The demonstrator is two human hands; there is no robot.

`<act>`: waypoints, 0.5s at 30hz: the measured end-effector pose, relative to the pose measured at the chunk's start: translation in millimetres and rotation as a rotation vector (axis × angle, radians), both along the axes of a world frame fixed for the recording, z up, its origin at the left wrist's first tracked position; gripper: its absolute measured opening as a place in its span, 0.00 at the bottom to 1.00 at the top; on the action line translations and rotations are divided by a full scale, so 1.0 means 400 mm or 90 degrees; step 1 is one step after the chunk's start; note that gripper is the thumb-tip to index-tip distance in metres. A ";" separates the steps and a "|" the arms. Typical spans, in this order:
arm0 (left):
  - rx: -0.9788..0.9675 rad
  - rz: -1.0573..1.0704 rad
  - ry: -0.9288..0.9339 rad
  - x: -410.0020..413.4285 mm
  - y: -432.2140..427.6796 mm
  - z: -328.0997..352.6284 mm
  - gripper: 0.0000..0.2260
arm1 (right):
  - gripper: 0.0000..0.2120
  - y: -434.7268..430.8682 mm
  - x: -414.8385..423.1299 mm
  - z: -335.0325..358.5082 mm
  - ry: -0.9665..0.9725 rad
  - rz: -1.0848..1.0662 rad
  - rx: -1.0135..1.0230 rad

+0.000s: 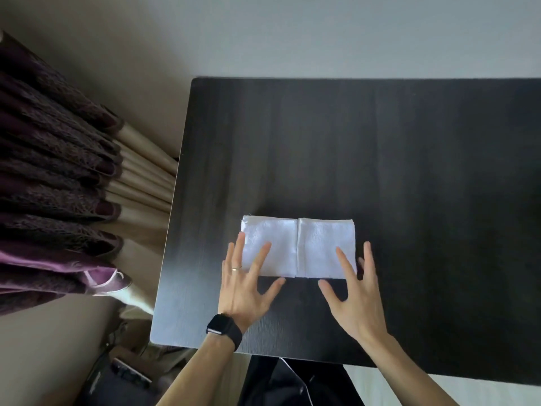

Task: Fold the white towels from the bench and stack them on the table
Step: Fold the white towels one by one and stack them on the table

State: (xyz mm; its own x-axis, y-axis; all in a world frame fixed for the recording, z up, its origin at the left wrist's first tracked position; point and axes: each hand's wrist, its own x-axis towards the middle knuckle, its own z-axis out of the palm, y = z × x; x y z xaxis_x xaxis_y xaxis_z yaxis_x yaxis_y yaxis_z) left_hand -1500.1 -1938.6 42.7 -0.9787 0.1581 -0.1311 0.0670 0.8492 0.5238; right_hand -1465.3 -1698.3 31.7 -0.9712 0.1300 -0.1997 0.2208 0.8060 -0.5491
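Nearest, the left hand (244,284), a watch (224,325) on its wrist, and the right hand (355,291) are both released, fingers straight and spread, gripping nothing. Their fingertips lie over the near edge of the white towel (295,244); whether they press it I cannot tell. The towel lies folded flat on the dark desk (380,148), a seam down its middle. If one hand lifts its half unevenly, the loose layers could slide and the next fold would come out skewed. A curtain (52,171) hangs beyond the desk's left edge.
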 end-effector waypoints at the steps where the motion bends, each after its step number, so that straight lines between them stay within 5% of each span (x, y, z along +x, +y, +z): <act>1: -0.040 -0.054 0.001 0.007 -0.006 -0.014 0.36 | 0.39 -0.003 0.014 -0.009 0.002 0.037 0.015; 9: -0.166 -0.054 -0.048 -0.013 -0.006 -0.074 0.44 | 0.30 -0.019 0.003 -0.084 0.076 0.078 0.077; 15: -0.134 -0.023 -0.019 -0.102 -0.008 -0.082 0.37 | 0.31 -0.031 -0.113 -0.101 0.107 0.075 0.079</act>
State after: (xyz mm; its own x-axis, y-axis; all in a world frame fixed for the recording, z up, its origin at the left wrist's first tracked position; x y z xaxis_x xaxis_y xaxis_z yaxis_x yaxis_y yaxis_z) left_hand -1540.8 -1941.9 10.0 -0.9680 0.1589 -0.1944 0.0861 0.9374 0.3375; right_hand -1510.6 -1710.7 -8.8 -0.9994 0.0274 -0.0229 0.0349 0.8841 -0.4660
